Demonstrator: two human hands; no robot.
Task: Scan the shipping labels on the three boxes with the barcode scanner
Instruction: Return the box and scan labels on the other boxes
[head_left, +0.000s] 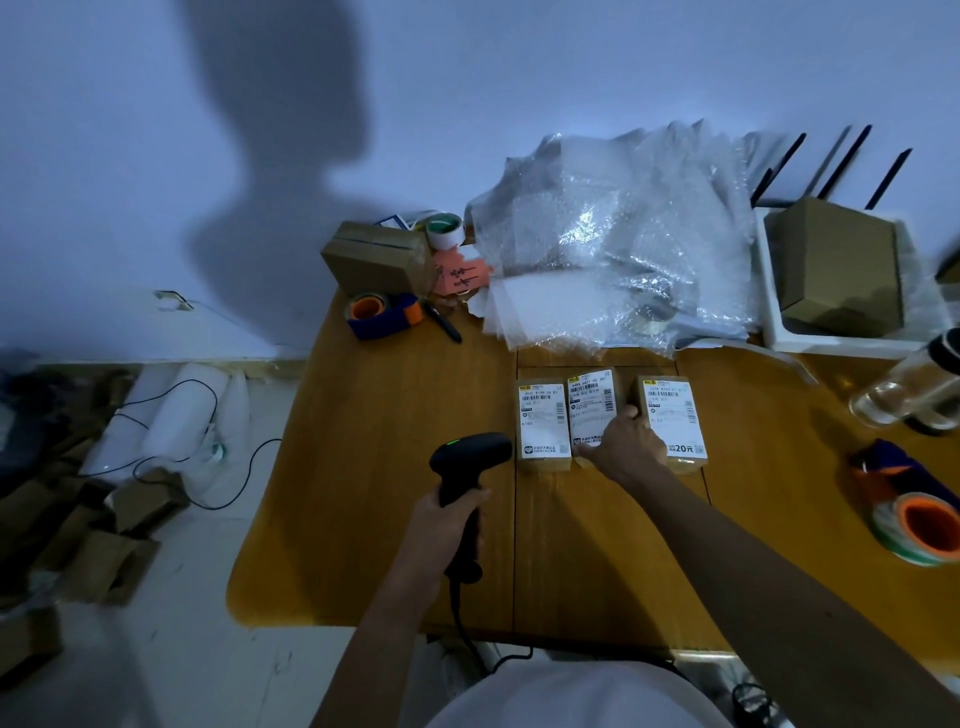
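Three small cardboard boxes with white shipping labels lie side by side on the wooden table (384, 467): the left box (542, 423), the middle box (591, 402) and the right box (675, 415). My left hand (441, 525) grips the handle of a black barcode scanner (467, 462), whose head with a green light sits just left of the left box. My right hand (626, 441) rests over the near part of the middle box, fingers touching the right box's left edge. Whether it grips the box is unclear.
A heap of bubble wrap (613, 239) lies behind the boxes. Tape dispensers (382, 314) (914, 519), a pen (441, 322), a brown box (376, 260), a tape roll (445, 228), a white tray holding a carton (836, 265) and a glass jar (909, 389) surround them. Boxes and cables litter the floor left.
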